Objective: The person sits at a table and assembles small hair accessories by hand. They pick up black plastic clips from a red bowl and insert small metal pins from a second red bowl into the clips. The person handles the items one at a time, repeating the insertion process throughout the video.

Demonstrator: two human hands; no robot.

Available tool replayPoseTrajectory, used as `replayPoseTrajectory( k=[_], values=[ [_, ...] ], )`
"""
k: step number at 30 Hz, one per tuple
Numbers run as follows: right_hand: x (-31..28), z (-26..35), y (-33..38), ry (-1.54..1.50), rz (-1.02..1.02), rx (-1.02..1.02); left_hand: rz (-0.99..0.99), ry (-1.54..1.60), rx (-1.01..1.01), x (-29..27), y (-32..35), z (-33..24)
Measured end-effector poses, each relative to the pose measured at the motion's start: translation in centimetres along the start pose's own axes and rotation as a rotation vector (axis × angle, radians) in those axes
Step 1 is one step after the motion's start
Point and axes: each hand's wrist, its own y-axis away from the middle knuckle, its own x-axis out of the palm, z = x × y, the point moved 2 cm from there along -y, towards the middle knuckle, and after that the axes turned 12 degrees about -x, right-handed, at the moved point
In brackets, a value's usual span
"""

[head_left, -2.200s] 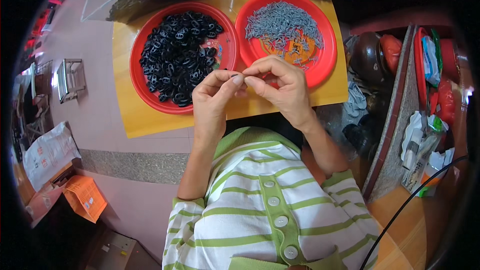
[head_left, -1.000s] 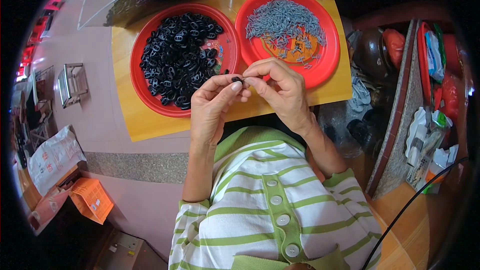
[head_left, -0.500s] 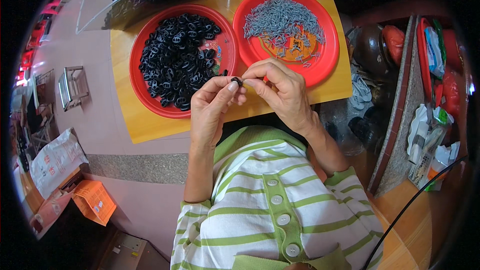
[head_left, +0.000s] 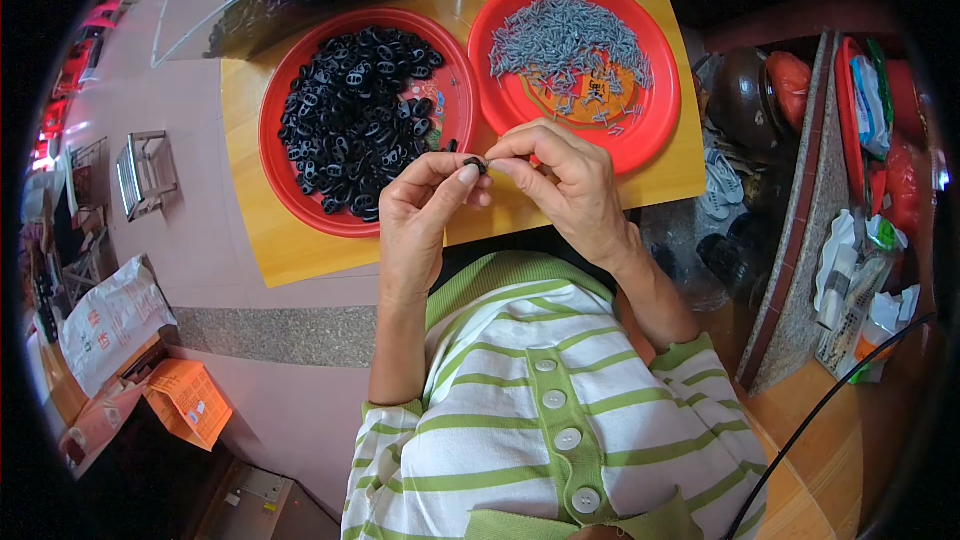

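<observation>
My left hand (head_left: 428,202) is closed, pinching a small black plastic piece (head_left: 475,166) between thumb and fingers. Right beside it, my right hand (head_left: 562,180) has its thumb and index finger pressed together at the edge of that piece. A thin grey screw seems to be in this pinch, mostly covered by the fingertips. Beyond my left hand, a red tray (head_left: 268,175) carries a heap of like black pieces (head_left: 350,110) with oval holes. A second red tray (head_left: 663,90), beyond my right hand, holds many small grey screws (head_left: 565,35).
Both trays stand on a yellow wooden table (head_left: 300,265). Clear plastic bins (head_left: 320,0) with more black parts line its far edge. At right are a dark jar (head_left: 742,95), bags and a stone ledge (head_left: 790,240). A metal stool (head_left: 145,175) stands on the floor at left.
Almost nothing differs. Both hands stay together over the near edge of the trays, with only a tiny shift of the fingers and the black piece.
</observation>
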Motion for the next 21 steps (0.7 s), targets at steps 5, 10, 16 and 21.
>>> replayPoseTrajectory(
  k=[5, 10, 16, 21],
  values=[
    [0.0, 0.0, -0.1, 0.063, 0.028, -0.051, -0.019, -0.021, -0.001, 0.1, 0.1, -0.1],
    [0.1, 0.2, -0.1, 0.105, 0.046, -0.114, -0.03, -0.05, -0.003, 0.3, 0.1, -0.1],
    [0.8, -0.9, 0.7, -0.088, 0.003, 0.064, 0.004, -0.011, -0.021, -0.2, -0.2, 0.4],
    [0.9, -0.4, 0.2, -0.28, -0.018, 0.221, 0.016, 0.03, -0.027, -0.4, -0.1, -0.4]
  ],
)
